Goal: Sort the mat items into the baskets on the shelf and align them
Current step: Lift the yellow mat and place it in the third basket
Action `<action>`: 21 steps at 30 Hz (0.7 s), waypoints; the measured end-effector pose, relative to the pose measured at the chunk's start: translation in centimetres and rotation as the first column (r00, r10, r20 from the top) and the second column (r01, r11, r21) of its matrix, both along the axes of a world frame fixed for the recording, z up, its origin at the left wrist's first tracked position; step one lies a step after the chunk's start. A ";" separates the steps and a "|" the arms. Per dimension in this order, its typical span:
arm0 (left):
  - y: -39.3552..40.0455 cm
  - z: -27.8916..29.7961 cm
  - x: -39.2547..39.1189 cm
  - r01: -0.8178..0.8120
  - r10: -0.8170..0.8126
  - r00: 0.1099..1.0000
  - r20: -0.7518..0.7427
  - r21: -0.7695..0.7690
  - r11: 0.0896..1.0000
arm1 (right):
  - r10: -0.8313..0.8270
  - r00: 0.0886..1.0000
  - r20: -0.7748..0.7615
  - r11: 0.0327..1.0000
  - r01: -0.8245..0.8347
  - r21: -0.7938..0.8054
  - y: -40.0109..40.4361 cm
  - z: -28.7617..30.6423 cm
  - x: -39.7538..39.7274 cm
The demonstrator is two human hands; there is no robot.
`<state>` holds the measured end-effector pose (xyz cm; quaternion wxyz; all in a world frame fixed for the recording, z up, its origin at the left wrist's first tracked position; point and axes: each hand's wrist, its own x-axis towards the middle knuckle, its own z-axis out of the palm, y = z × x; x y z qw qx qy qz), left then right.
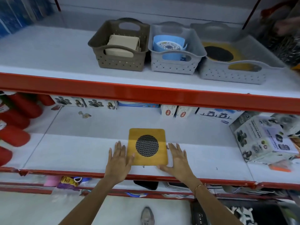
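A yellow square mat (162, 138) with a black mesh circle lies flat on the lower shelf. My left hand (119, 157) rests flat at its left edge, thumb touching the mat. My right hand (176, 159) lies flat at its right edge, thumb by the front corner. Both hands have spread fingers and hold nothing. On the upper shelf stand three baskets: a brown basket (100, 39) with beige mats, a small grey basket (197, 51) with blue mats, and a wide grey basket (230, 75) with a yellow mat like this one.
Red shelf rails (146, 95) run along the front of each shelf. A printed box (263, 138) sits at the lower shelf's right, red rolls (14, 125) at its left, small boxes along the back. A shoe (147, 215) shows on the floor below.
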<state>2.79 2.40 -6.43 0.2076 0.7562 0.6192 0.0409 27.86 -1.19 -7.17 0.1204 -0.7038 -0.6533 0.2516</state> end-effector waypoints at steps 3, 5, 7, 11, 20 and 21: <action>0.7 -0.8 0.0 0.045 -0.046 0.998 -0.039 -0.027 0.999 | 0.027 1.000 -0.010 1.000 -0.027 0.002 0.8 -0.5 0.3; 0.9 -1.2 0.0 0.075 -0.075 0.997 -0.009 -0.033 0.997 | 0.049 0.998 -0.045 0.999 -0.050 -0.010 1.1 -0.4 0.1; 0.9 -1.7 -0.2 0.073 -0.069 0.994 0.080 -0.046 0.996 | 0.039 0.995 -0.089 0.999 -0.042 -0.027 1.2 -0.1 -0.3; 1.1 -1.2 -0.1 -0.027 0.044 0.984 0.173 -0.102 0.994 | -0.046 0.983 -0.178 0.999 0.043 -0.020 1.2 0.3 -1.1; -0.9 1.5 -0.1 -0.108 0.062 0.891 0.450 0.077 0.991 | -0.102 0.930 -0.354 0.988 0.136 0.073 -1.6 3.0 -1.8; -1.3 1.9 -0.2 -0.104 0.048 0.872 0.486 0.089 0.991 | -0.106 0.924 -0.366 0.986 0.147 0.085 -2.2 3.4 -1.9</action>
